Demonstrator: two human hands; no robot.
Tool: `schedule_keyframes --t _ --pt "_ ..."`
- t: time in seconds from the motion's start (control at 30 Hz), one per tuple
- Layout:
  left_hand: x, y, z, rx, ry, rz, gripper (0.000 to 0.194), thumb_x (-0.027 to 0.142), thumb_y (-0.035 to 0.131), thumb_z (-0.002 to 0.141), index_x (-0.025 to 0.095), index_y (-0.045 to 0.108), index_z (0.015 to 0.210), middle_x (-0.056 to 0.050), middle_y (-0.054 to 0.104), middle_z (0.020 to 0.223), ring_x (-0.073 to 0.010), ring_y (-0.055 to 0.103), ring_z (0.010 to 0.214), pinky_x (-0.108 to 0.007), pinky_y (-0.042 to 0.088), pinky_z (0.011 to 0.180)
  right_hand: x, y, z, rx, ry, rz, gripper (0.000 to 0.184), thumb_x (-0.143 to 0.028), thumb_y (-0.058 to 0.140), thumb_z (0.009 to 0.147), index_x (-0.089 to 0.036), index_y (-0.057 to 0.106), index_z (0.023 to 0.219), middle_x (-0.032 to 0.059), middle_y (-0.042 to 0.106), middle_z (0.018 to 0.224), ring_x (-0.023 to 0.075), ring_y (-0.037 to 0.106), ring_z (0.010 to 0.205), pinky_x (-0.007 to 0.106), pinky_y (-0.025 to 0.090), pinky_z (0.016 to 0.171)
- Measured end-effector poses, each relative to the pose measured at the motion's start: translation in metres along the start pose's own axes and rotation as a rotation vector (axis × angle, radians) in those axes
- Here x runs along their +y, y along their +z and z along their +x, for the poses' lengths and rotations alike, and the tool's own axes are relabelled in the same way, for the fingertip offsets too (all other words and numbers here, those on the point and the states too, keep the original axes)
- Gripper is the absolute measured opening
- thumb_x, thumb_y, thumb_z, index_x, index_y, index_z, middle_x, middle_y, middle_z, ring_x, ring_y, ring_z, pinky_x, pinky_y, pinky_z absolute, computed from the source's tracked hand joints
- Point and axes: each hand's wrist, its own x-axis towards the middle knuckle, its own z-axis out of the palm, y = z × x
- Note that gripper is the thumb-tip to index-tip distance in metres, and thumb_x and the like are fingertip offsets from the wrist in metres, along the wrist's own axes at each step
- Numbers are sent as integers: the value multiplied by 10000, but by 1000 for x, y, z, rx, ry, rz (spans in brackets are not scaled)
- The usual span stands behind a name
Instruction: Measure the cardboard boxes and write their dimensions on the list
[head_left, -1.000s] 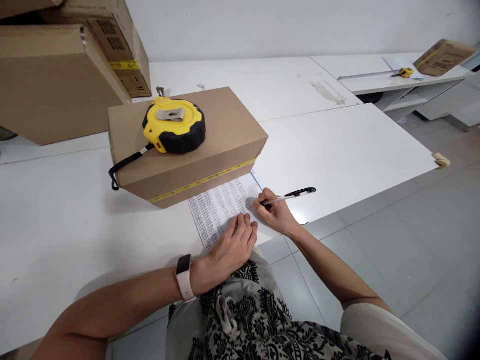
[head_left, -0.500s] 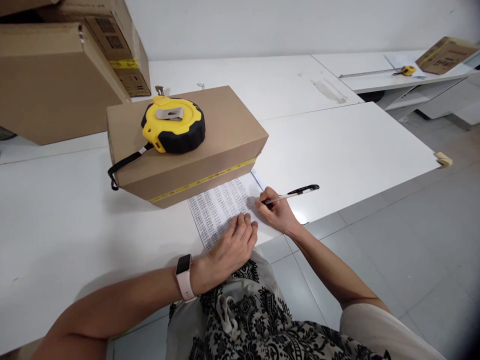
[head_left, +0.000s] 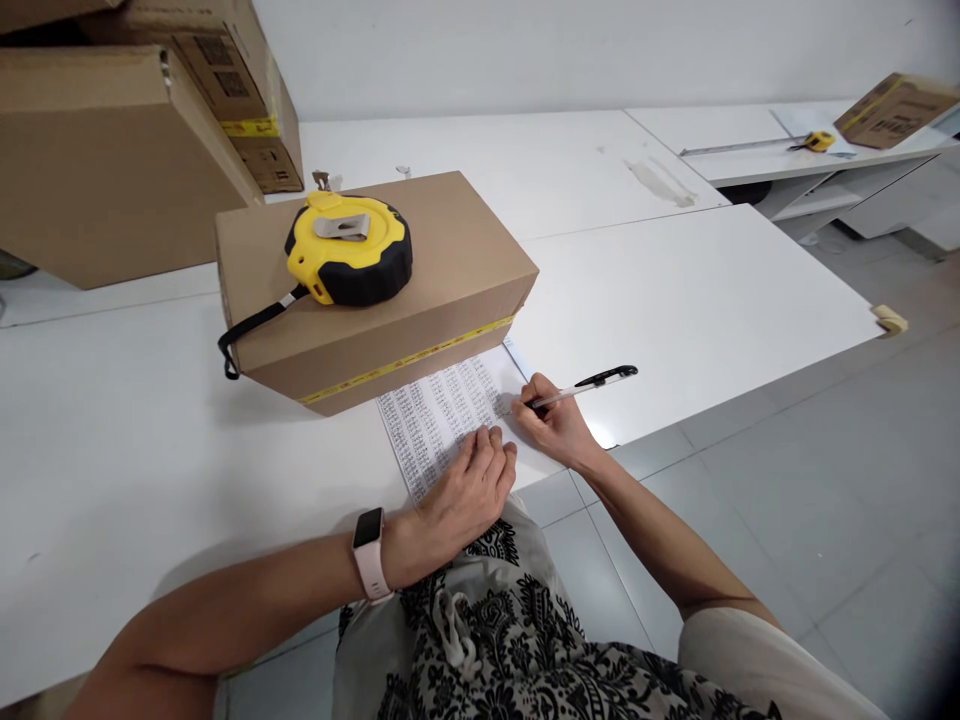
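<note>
My right hand (head_left: 553, 422) grips a black and white pen (head_left: 592, 385), its fingers pinched near the writing end over a sheet of paper (head_left: 442, 410). Columns of small handwriting fill much of that sheet. My left hand (head_left: 472, 480) lies flat on the paper's near edge, fingers stretched out, with a watch on the wrist. Just beyond the paper sits a closed cardboard box (head_left: 442, 260) with yellow tape along its side; it hides the sheet's far part. On top of the box rests a yellow and black tape measure (head_left: 352, 250) with a black strap.
More cardboard boxes (head_left: 97, 160) stand at the back left. Farther right, another tape measure (head_left: 819, 141) and a small box (head_left: 892, 110) lie on a second white table. The white table (head_left: 675, 310) under the paper ends at a corner with a beige guard (head_left: 889, 320).
Almost nothing differs. The view has shifted very slightly; both hands, the pen and the paper keep nearly the same places.
</note>
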Motion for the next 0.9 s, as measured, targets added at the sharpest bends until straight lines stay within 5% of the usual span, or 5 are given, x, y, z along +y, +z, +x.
schedule_keyframes --t 0.73,0.9 --pt "-2 -3 -1 2 -5 -46 540 247 487 1004 -36 489 1464 -286 590 1426 -353 567 1330 -486 397 1160 2 1 0 33 7 -20 245 -269 629 878 -251 430 736 -63 386 609 117 346 554 284 286 516" --pt "-2 -2 -1 -7 -19 -134 558 237 555 980 -19 482 1471 -291 565 1453 -330 536 1368 -465 368 1189 5 -2 2 251 -42 -61 222 -345 605 937 -247 476 785 -47 456 656 126 398 570 281 332 537"
